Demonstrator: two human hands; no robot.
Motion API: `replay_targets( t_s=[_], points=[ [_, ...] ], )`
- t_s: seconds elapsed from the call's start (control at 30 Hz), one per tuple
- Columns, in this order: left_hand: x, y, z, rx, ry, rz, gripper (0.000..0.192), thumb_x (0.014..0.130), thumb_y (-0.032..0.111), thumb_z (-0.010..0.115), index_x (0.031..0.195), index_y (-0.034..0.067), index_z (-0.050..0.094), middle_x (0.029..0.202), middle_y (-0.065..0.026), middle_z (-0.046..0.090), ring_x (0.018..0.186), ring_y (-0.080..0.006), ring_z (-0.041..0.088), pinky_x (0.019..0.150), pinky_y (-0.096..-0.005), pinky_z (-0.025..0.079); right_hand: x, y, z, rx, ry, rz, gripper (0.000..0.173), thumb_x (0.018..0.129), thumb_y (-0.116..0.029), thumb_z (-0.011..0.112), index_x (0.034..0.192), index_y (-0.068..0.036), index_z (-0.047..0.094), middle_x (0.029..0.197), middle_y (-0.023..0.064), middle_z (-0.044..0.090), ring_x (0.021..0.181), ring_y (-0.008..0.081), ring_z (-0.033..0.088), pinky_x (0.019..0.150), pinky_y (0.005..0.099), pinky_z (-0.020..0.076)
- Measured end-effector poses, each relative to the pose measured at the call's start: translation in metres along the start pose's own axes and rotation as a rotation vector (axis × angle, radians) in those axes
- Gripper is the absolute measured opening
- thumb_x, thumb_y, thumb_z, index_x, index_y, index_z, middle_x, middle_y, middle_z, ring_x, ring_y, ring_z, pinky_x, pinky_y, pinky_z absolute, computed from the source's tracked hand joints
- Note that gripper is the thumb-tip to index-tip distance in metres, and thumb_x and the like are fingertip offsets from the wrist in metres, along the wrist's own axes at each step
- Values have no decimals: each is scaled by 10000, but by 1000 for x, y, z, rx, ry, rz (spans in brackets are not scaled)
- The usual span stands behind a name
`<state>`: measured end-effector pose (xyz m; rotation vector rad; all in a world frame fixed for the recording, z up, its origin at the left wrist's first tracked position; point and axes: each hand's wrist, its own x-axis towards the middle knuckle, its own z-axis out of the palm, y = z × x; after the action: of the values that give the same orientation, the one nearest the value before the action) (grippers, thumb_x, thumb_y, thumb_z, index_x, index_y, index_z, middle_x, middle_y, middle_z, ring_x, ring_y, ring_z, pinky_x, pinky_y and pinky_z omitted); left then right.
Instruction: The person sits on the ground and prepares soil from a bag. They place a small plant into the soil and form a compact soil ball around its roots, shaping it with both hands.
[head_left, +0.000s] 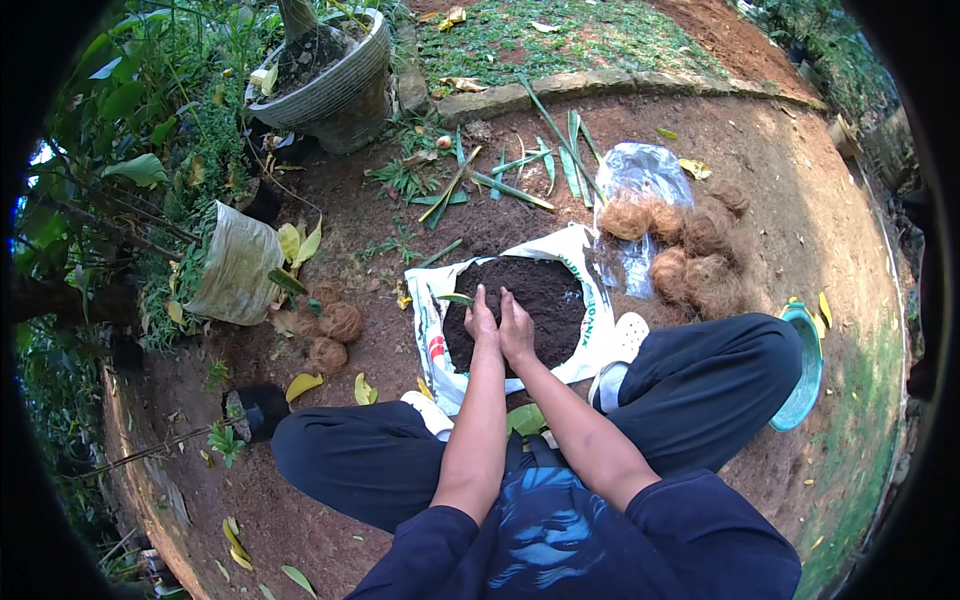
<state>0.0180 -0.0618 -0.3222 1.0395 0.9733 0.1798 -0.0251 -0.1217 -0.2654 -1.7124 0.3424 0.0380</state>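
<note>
Dark potting soil fills the rolled-open mouth of a white printed plastic sack between my feet. Over the soil, my left hand and my right hand are side by side, palms turned towards each other, fingers pointing away from me. A green leaf cutting stands at my left hand's fingertips, its lower end hidden. Whether the hands grip it or only press soil around it cannot be told. Balls of brown coconut fibre lie right of the sack, partly on a clear plastic bag.
Cut snake-plant leaves lie beyond the sack. More fibre balls, a tipped white grow bag and a small black pot are at left. A large ribbed planter stands behind; a teal basin is beside my right knee.
</note>
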Motion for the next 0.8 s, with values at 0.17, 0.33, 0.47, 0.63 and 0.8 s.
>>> replay_targets(
  t_s=[0.17,0.33,0.47,0.63,0.8],
  points=[
    [0,17,-11,-159,-208,-178,359,825,295,736,1032,34,601,933,-115,652,825,-225,655,736,-385,563,-4,-7,1,-209,-96,-204,819,955,-636,339,1431,30,379,1356,299,489,1316,397,438,1103,392,329],
    [-10,33,-4,-448,-485,-427,258,876,349,638,960,105,634,902,-60,685,813,-232,669,746,-387,552,31,-23,-16,186,45,-30,756,978,-619,297,1357,6,490,1258,240,596,1205,339,560,1013,394,414],
    [-19,34,-2,-358,-583,-461,212,848,282,635,948,96,653,897,-61,682,815,-222,662,746,-375,554,40,-40,-12,-66,130,-105,662,983,-571,345,1248,-10,575,1226,215,612,1166,364,567,994,414,420],
    [-18,31,-3,-241,-818,-458,259,908,236,532,995,33,667,971,-90,679,863,-195,654,764,-329,552,28,-46,-2,-297,302,-140,523,969,-526,410,1199,-94,596,1181,143,631,1124,323,575,954,476,411],
    [-23,35,-5,-193,-800,-320,279,930,268,523,983,32,664,975,-96,678,879,-188,656,776,-326,552,34,-31,3,-223,310,-112,495,976,-512,404,1183,-103,590,1182,129,630,1141,334,563,952,463,412]
  ],
)
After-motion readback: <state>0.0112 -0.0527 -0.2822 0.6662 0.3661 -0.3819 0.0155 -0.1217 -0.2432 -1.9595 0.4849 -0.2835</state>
